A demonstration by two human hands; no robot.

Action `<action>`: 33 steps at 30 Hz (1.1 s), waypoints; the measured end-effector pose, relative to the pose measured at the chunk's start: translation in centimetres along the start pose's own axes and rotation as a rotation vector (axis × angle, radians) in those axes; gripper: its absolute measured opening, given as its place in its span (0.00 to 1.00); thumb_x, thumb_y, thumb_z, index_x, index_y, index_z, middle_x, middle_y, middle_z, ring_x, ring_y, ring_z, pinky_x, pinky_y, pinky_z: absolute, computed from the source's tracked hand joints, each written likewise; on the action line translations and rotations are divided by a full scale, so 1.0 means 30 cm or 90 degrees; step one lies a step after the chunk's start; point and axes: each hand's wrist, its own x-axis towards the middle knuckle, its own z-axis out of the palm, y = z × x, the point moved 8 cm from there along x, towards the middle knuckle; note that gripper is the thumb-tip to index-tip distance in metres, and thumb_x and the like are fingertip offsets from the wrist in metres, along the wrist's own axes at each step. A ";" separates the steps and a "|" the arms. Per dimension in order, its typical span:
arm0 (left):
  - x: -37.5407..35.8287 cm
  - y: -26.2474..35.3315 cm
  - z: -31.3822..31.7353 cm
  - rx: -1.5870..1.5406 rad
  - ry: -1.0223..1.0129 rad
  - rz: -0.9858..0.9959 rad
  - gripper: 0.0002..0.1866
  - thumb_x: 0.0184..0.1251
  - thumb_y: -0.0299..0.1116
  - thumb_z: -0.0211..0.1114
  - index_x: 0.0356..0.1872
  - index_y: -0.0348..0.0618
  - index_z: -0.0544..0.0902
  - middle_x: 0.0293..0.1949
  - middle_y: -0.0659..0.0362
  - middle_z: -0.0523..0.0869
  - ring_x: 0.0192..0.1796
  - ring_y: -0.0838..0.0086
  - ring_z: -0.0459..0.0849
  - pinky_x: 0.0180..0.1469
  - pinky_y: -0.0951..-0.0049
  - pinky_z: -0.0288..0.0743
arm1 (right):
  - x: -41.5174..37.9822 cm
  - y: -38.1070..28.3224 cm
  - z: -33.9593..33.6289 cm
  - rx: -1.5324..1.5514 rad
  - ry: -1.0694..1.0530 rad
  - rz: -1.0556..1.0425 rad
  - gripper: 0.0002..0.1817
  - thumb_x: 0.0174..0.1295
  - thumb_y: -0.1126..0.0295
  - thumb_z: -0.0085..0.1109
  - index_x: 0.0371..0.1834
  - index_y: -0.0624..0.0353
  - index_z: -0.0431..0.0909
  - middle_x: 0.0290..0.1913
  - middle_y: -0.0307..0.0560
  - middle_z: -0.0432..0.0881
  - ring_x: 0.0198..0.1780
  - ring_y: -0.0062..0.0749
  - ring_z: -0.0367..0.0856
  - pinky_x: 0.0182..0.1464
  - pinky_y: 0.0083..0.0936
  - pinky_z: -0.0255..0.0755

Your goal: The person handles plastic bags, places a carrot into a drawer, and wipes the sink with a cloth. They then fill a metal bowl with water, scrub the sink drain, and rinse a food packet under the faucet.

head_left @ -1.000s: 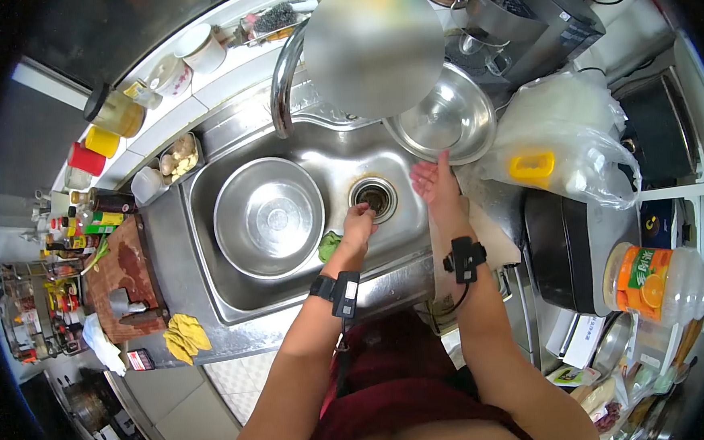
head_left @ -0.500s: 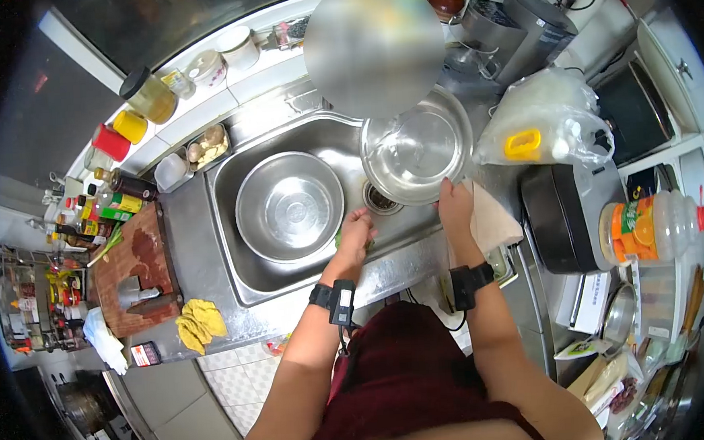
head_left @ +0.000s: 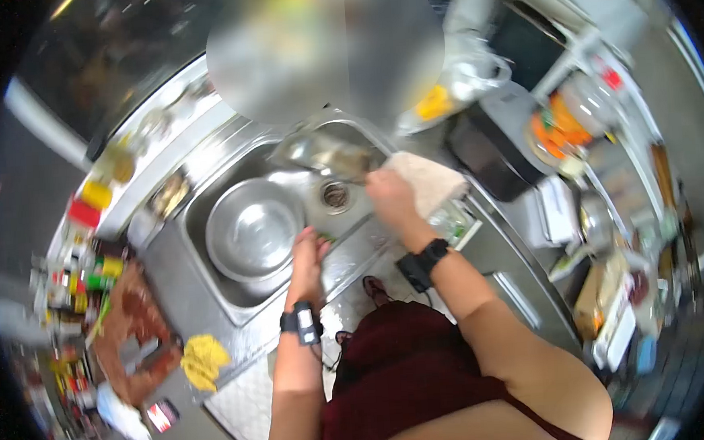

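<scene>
Head view: the right hand [head_left: 391, 197] is clamping the near end of a steel basin [head_left: 316, 152], which is tilting over the far side of the sink [head_left: 358, 222]; motion blur is smearing its outline, so the exact finger placement is not showing. The left hand [head_left: 310, 255] is hovering over the near edge of the sink, fingers bending loosely; a green item [head_left: 326, 238] is showing right beside the fingertips, too blurred to identify, and I cannot tell whether the hand is gripping it. Both wrists are wearing black straps, the left strap [head_left: 300, 324] carrying a small module. The drain [head_left: 334, 195] is lying between the hands, just below the tilted basin. A large steel bowl [head_left: 254, 226] is sitting upright in the sink, left of the drain. A beige cloth [head_left: 429, 181] is lying on the counter just beyond the right hand. Further right, a dark boxy appliance [head_left: 485, 155] is standing near an orange-labelled plastic jug [head_left: 591, 108]. On the left, a yellow cloth [head_left: 204, 361] is lying by the counter edge, near a wooden cutting board [head_left: 128, 314] that is holding a cleaver [head_left: 138, 354].
</scene>
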 end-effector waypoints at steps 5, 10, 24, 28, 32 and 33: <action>-0.047 0.020 -0.011 0.000 -0.026 -0.052 0.13 0.62 0.29 0.54 0.49 0.44 0.72 0.40 0.58 0.74 0.38 0.71 0.76 0.40 0.73 0.78 | -0.048 -0.005 -0.083 0.049 0.005 0.062 0.04 0.52 0.68 0.50 0.28 0.55 0.70 0.30 0.45 0.73 0.37 0.39 0.74 0.37 0.33 0.71; -0.073 0.024 0.040 0.016 -0.063 -0.067 0.15 0.62 0.29 0.54 0.51 0.43 0.70 0.45 0.56 0.72 0.42 0.68 0.75 0.42 0.71 0.77 | -0.108 0.005 -0.087 0.024 -0.029 0.162 0.06 0.55 0.66 0.50 0.30 0.57 0.71 0.33 0.47 0.76 0.40 0.40 0.75 0.40 0.33 0.72; -0.113 0.007 0.195 0.006 -0.163 -0.058 0.21 0.60 0.37 0.61 0.50 0.39 0.68 0.47 0.54 0.70 0.41 0.67 0.75 0.44 0.65 0.76 | -0.341 0.119 -0.115 0.150 -0.071 0.584 0.17 0.59 0.60 0.46 0.30 0.66 0.76 0.27 0.60 0.79 0.30 0.48 0.80 0.36 0.38 0.73; -0.216 0.107 0.197 0.178 -0.041 0.089 0.12 0.59 0.38 0.63 0.32 0.45 0.70 0.27 0.63 0.72 0.28 0.75 0.74 0.36 0.76 0.77 | -0.400 0.140 -0.159 0.471 -0.043 0.704 0.19 0.57 0.62 0.46 0.25 0.70 0.76 0.20 0.57 0.78 0.21 0.41 0.80 0.31 0.34 0.73; -0.275 0.092 0.269 0.138 -0.122 0.076 0.10 0.59 0.36 0.62 0.28 0.47 0.69 0.21 0.67 0.68 0.25 0.76 0.72 0.33 0.76 0.76 | -0.424 0.195 -0.241 0.560 -0.018 0.679 0.19 0.56 0.63 0.46 0.23 0.72 0.75 0.17 0.54 0.78 0.18 0.35 0.79 0.27 0.31 0.72; -0.309 0.078 0.304 0.124 -0.146 0.070 0.10 0.59 0.35 0.62 0.28 0.47 0.69 0.22 0.67 0.68 0.26 0.75 0.73 0.34 0.74 0.77 | -0.435 0.219 -0.270 0.568 -0.014 0.680 0.19 0.56 0.63 0.46 0.23 0.72 0.75 0.17 0.53 0.78 0.18 0.34 0.79 0.27 0.31 0.72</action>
